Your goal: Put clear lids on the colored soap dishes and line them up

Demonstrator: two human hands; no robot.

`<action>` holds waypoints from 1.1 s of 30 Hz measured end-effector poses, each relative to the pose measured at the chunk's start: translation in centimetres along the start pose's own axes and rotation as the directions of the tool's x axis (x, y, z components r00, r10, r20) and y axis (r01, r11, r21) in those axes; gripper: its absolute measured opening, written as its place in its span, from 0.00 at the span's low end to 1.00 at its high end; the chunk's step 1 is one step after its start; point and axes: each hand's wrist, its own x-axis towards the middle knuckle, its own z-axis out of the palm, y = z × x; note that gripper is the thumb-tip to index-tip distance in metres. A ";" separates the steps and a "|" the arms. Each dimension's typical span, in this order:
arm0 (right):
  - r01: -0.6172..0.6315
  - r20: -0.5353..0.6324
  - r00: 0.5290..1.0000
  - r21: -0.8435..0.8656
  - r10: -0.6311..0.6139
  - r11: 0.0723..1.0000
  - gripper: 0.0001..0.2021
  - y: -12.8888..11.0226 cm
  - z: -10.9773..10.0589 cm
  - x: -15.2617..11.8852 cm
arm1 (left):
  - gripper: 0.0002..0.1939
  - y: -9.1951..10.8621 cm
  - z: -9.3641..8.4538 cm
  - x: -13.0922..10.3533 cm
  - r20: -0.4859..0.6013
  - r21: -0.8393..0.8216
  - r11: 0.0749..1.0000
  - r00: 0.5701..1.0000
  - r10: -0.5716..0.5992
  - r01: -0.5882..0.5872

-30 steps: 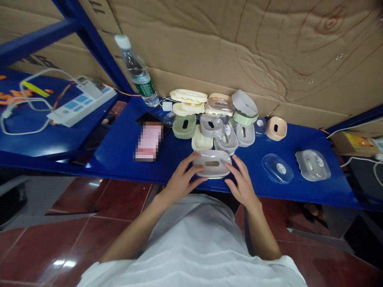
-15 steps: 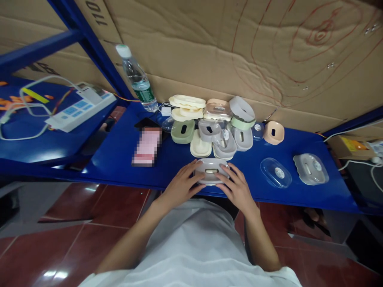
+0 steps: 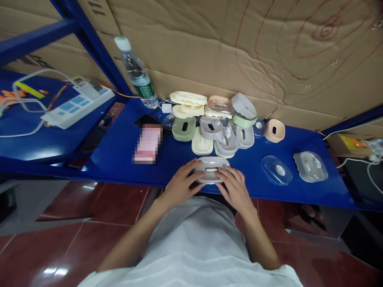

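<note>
At the front edge of the blue table, a grey plastic soap dish (image 3: 212,163) with rounded corners and a central slot lies between my two hands. My left hand (image 3: 184,178) grips its left end, fingers on top and thumb at the near side. On the right end, my right hand (image 3: 235,184) holds it the same way, its fingertips close to the slot. Just beyond stand a cream dish part (image 3: 202,144) and a grey dish with a clear lid (image 3: 226,145). A loose clear lid (image 3: 277,170) with a round sticker lies to the right.
Green, cream, peach and grey dish parts (image 3: 184,129) are piled at the back by the cardboard wall (image 3: 191,48). A water bottle (image 3: 139,77) and a phone (image 3: 148,143) are on the left. Farther right sit a peach part (image 3: 274,130) and a lidded grey dish (image 3: 311,166).
The view has shifted slightly. My right hand's fingers have drawn closer together on the dish's right end; my left hand and the dish stay about where they were.
</note>
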 end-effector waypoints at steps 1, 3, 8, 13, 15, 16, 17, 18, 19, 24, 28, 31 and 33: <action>0.020 -0.010 1.000 0.008 -0.020 1.000 0.19 0.1 -0.1 0.0 | 0.16 0.0 -0.1 0.0 0.007 -0.016 1.000 1.000 -0.007 0.008; 0.052 -0.030 0.998 0.024 -0.052 0.998 0.19 0.3 -0.1 -0.1 | 0.15 0.0 -0.2 0.1 0.016 -0.033 0.999 1.000 -0.017 0.018; 0.044 -0.047 0.998 0.064 -0.041 0.997 0.17 0.0 0.2 -0.2 | 0.13 0.0 -0.4 0.3 0.026 -0.050 0.999 1.000 -0.006 0.007; 0.042 -0.035 0.999 0.103 -0.039 0.994 0.16 0.4 -0.2 -0.1 | 0.13 0.1 -0.6 0.3 0.051 -0.056 0.998 0.999 -0.010 0.013; -0.003 -0.086 0.996 0.073 0.010 0.997 0.17 2.4 -1.6 -0.8 | 0.14 0.2 -0.7 0.2 0.065 -0.049 0.999 0.998 -0.019 0.022; -0.066 -0.135 0.988 0.032 0.069 0.997 0.18 3.9 -2.5 -1.6 | 0.14 0.3 -0.8 0.2 0.070 -0.051 0.998 0.997 -0.032 0.036; -0.172 -0.200 0.966 -0.027 0.163 0.985 0.19 5.6 -3.4 -2.6 | 0.14 0.3 -0.8 0.2 0.070 -0.061 0.997 0.996 -0.049 0.054; -0.308 -0.283 0.919 -0.079 0.275 0.948 0.20 7.4 -4.3 -3.9 | 0.14 0.3 -0.9 0.1 0.066 -0.079 0.994 0.996 -0.068 0.073; -0.446 -0.355 0.855 -0.132 0.378 0.885 0.22 9.1 -5.2 -5.2 | 0.15 0.3 -0.9 0.1 0.060 -0.103 0.991 0.995 -0.085 0.091; -0.731 -0.308 0.678 -0.178 0.668 0.659 0.39 12.3 -6.5 -10.4 | 0.24 0.0 -1.0 0.3 0.090 -0.209 0.964 0.985 -0.150 0.166; -0.589 -0.207 0.788 0.023 0.580 0.808 0.33 8.6 -5.4 -9.2 | 0.35 -0.1 -1.2 0.4 0.158 -0.258 0.935 0.966 -0.206 0.242; -0.416 -0.083 0.900 0.133 0.428 0.900 0.31 5.3 -4.4 -6.0 | 0.39 0.0 -1.3 0.5 0.150 -0.283 0.927 0.966 -0.213 0.248; -0.289 -0.021 0.955 0.139 0.294 0.947 0.32 3.6 -3.6 -3.6 | 0.40 0.1 -1.2 0.5 0.144 -0.285 0.926 0.966 -0.215 0.249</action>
